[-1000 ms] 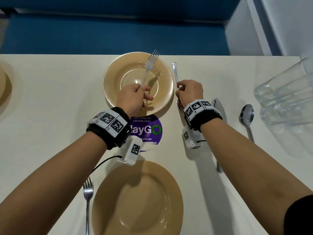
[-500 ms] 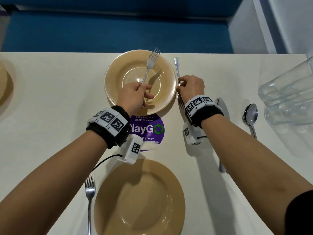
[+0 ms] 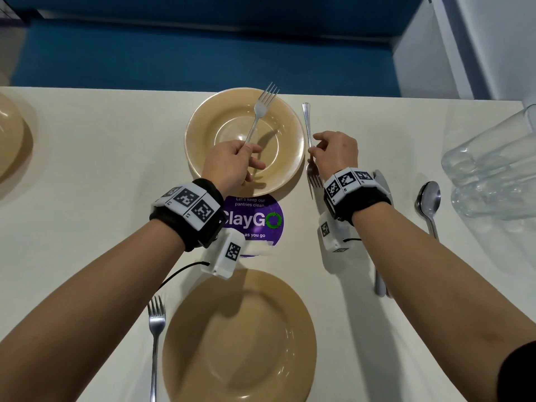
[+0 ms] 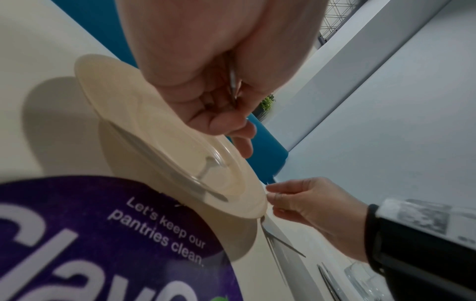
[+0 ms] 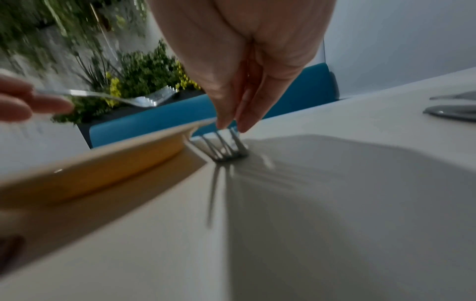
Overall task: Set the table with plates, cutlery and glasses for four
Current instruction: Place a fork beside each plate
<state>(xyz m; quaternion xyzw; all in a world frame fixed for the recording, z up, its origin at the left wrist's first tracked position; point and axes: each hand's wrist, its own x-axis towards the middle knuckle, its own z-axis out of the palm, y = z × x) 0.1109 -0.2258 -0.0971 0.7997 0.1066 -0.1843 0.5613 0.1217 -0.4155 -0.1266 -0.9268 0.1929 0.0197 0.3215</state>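
A tan far plate (image 3: 214, 123) sits near the table's far edge. Above it my left hand (image 3: 249, 152) grips a fork (image 3: 261, 111) by the handle, tines raised toward the far side; the right wrist view shows this fork (image 5: 144, 99) in the air. To the right of the plate a second fork (image 3: 307, 120) lies along the rim, handle pointing away, tines (image 5: 224, 146) on the table. My right hand (image 3: 313, 146) pinches its neck with thumb and fingertips (image 5: 225, 124). A near plate (image 3: 240, 338) has a third fork (image 3: 155, 329) on its left.
A spoon (image 3: 429, 198) lies to the right, and a knife (image 3: 380, 285) is partly hidden under my right forearm. Clear glasses (image 3: 493, 175) lie at the right edge. Another plate (image 3: 8, 140) shows at the left edge. A purple sticker (image 3: 255, 221) sits between the plates.
My right hand has nudged the second fork slightly toward the far edge beside the plate. My left hand still holds its fork over the plate.
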